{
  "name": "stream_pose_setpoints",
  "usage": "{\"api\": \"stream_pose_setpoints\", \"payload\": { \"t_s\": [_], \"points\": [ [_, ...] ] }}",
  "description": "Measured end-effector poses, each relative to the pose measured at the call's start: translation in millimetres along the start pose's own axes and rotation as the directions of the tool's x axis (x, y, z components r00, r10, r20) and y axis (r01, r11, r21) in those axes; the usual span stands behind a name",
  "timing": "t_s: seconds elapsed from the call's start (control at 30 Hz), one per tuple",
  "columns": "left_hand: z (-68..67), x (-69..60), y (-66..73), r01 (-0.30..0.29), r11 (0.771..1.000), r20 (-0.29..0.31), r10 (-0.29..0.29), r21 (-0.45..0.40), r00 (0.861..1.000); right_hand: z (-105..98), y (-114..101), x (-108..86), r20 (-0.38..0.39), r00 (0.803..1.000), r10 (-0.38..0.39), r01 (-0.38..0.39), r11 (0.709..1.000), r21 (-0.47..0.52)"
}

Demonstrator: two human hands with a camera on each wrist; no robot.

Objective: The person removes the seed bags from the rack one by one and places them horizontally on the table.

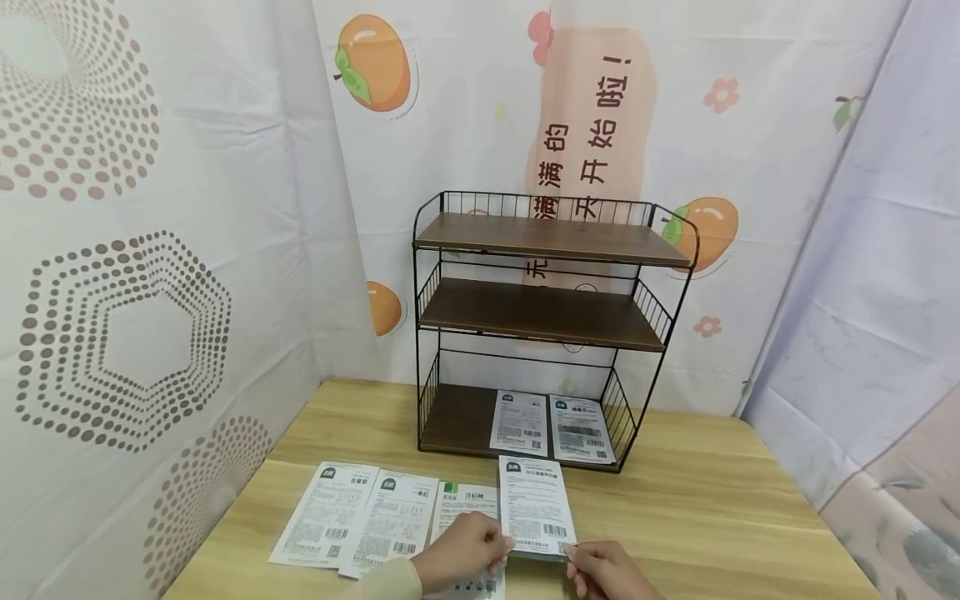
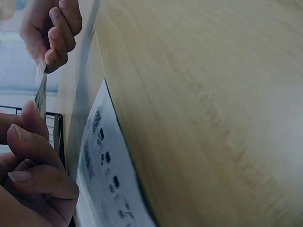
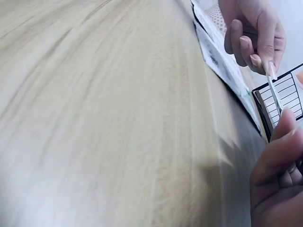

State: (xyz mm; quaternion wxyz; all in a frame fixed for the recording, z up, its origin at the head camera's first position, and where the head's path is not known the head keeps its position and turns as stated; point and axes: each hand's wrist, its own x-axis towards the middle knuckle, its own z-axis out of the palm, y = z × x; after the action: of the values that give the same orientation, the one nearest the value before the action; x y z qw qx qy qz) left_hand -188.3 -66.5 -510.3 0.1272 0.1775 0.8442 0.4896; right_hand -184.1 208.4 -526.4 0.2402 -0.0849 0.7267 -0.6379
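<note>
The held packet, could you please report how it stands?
Left hand and right hand pinching near corners. Held packet above table, in front of rack. Two packets on bottom shelf, middle and right.

Head view forward-down from above; close-up wrist views, tabletop [image 1: 697, 500] in common.

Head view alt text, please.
A person's left grip and right grip pinch a white packet by its near corners. Three packets lie on the table at left; two packets rest on the bottom shelf of a rack.
</note>
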Motion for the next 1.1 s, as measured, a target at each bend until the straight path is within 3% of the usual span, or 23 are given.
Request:
{"api": "stream_pose_setpoints", "payload": {
  "t_s": [0.17, 0.33, 0.67, 0.87, 1.1],
  "points": [
    [-0.4, 9.1, 5.0, -0.06, 0.995, 0.02, 0.058, 0.076, 0.998, -6.4, -2.8, -2.6, -0.025, 1.0, 0.004, -0.004, 1.0, 0.001],
    [2.8, 4.9, 4.8, -0.078, 0.988, 0.022, 0.075, 0.137, 0.997, -3.7, 1.8, -4.4, -0.035, 0.999, 0.022, -0.023, 0.999, -0.036],
    [7.8, -0.3, 3.2, -0.1, 0.981, -0.003, 0.102, 0.167, 0.995, -1.5, 7.1, -9.5, -0.038, 0.999, 0.008, -0.012, 0.996, -0.092],
    [13.9, -2.5, 0.4, -0.084, 0.984, -0.003, 0.085, 0.155, 0.996, -1.2, 11.9, -13.9, -0.033, 0.999, -0.005, 0.001, 0.99, -0.141],
    [17.4, -6.3, 1.0, -0.076, 0.985, -0.002, 0.078, 0.152, 0.997, 0.3, 18.9, -15.1, -0.026, 1.0, -0.01, 0.007, 0.994, -0.111]
  ]
}}
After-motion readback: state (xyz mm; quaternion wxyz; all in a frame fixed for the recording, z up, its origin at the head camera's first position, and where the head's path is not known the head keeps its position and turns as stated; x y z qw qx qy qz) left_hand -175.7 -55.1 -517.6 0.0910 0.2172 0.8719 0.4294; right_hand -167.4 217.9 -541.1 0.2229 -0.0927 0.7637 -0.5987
